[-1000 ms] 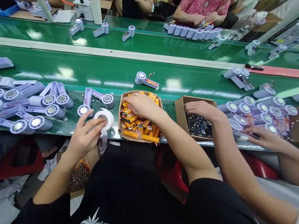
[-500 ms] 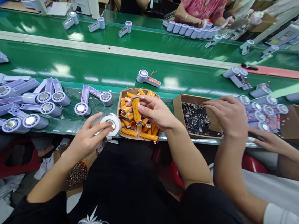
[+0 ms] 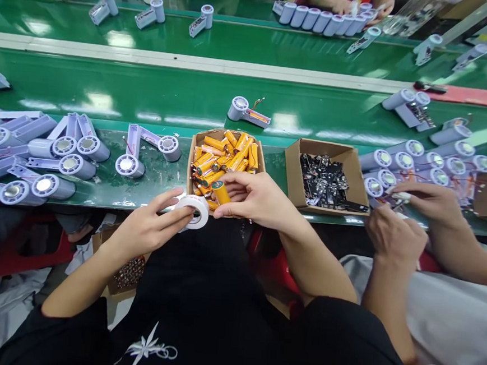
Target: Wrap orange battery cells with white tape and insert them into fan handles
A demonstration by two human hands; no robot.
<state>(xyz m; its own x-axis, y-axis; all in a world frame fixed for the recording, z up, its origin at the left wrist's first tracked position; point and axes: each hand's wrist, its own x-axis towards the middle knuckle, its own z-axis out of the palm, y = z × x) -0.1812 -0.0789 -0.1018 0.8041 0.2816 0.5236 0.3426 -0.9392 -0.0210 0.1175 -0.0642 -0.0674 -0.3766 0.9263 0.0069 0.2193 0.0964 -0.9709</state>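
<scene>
My left hand [image 3: 156, 220] grips a roll of white tape [image 3: 199, 204] at the near edge of the bench, its fingers wrapped over the roll's side. Close to its right, my right hand [image 3: 254, 200] is closed on an orange cylindrical battery [image 3: 221, 192], held tilted between thumb and fingers. The roll and the battery are close together; whether they touch I cannot tell. Just behind both hands stands a cardboard box [image 3: 263, 164] heaped with orange batteries [image 3: 211, 163] that have thin wires.
A cardboard box [image 3: 292, 172] of small black circuit boards stands to the right. Lilac fan-like housings [image 3: 76, 166] pile up at left, others [image 3: 401, 161] at right. One housing [image 3: 238, 109] lies on the green belt [image 3: 149, 91]. A co-worker's hands [image 3: 395, 228] work at right.
My right hand has brought the battery down and towards me, turning its end to face me. My left hand has moved the tape right, closer to it. The co-worker's hands have come together at right.
</scene>
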